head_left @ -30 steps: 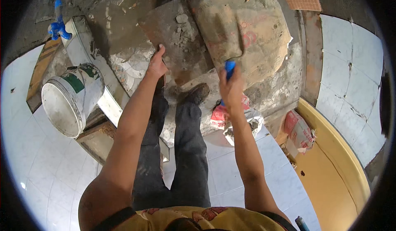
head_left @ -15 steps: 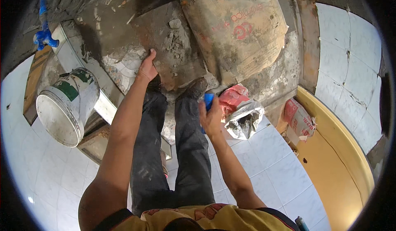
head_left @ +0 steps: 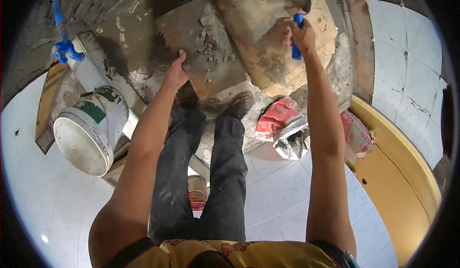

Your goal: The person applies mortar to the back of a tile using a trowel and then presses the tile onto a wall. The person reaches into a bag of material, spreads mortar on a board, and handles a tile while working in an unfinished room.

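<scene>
My right hand (head_left: 305, 37) is closed round the blue handle (head_left: 297, 51) of a tool, over a flattened brown paper sack (head_left: 268, 71). The tool's working end cannot be made out. My left hand (head_left: 176, 75) is held low, next to a dirty brown sheet (head_left: 184, 31) with crumbled grey mortar (head_left: 209, 40) on it. Its thumb is stretched out, nothing shows in it, and its other fingers are mostly hidden. A red and white sack (head_left: 280, 119), torn open with grey material inside, lies below the paper sack.
At left a white bucket (head_left: 79, 146) lies tipped, below a blue pipe fitting (head_left: 64, 51). A small reddish pail (head_left: 197, 191) stands between my legs. To the right are another red and white sack (head_left: 357, 134), a yellow panel (head_left: 397, 186) and a tiled surface (head_left: 407, 76).
My right hand has reached forward and right with the blue-handled tool, from beside my leg to over the paper sack. My left hand has shifted slightly. The view has moved a little.
</scene>
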A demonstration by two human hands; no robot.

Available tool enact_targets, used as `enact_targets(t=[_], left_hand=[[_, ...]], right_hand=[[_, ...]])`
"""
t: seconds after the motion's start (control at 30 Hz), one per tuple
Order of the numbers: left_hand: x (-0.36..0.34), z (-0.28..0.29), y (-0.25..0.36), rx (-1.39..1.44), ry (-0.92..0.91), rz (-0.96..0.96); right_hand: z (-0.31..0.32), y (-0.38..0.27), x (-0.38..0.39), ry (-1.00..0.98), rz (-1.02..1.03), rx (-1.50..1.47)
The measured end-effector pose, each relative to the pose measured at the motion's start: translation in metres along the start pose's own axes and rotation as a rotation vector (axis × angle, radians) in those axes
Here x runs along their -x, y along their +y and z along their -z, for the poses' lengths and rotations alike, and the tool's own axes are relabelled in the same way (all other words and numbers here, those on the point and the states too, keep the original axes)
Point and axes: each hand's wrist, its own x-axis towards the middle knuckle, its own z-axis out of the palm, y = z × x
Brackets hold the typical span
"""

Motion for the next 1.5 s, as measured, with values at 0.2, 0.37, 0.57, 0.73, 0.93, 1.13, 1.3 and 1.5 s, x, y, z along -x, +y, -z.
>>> enact_targets(t=[0.2,0.37,0.57,0.73,0.93,1.13,1.3,1.5], left_hand=[[0.006,-0.021,0.02,-0.077,-0.008,-0.016],[0.023,-0.039,0.025,-0.17,0.206,-0.002],[0.02,0.001,0.032,-0.04,0.002,-0.049],[0.061,0.025,0.032,-0.167,-0.009,0.035],[0.14,-0.014,-0.003,-0.354,-0.044,0.007],[0.201,-0.095,-0.113,-0.5,-0.123,0.145],[0.209,-0.171,-0.241,-0.44,-0.468,0.247],[0.176,-0.213,-0.384,-0.581,-0.503,0.042]], right_hand=[[-0.054,-0.059,0.147,-0.047,0.157,0.091],[-0.064,-0.094,0.236,-0.242,0.168,-0.11],[-0.03,-0.077,0.344,-0.221,-0.122,-0.335],[0.003,-0.019,0.462,0.011,-0.513,-0.498],[0.04,0.066,0.571,0.285,-1.098,-0.749],[0.067,0.137,0.626,0.413,-1.145,-0.871],[0.069,0.16,0.663,0.563,-1.146,-0.976],[0.049,0.182,0.701,0.549,-1.229,-1.038]])
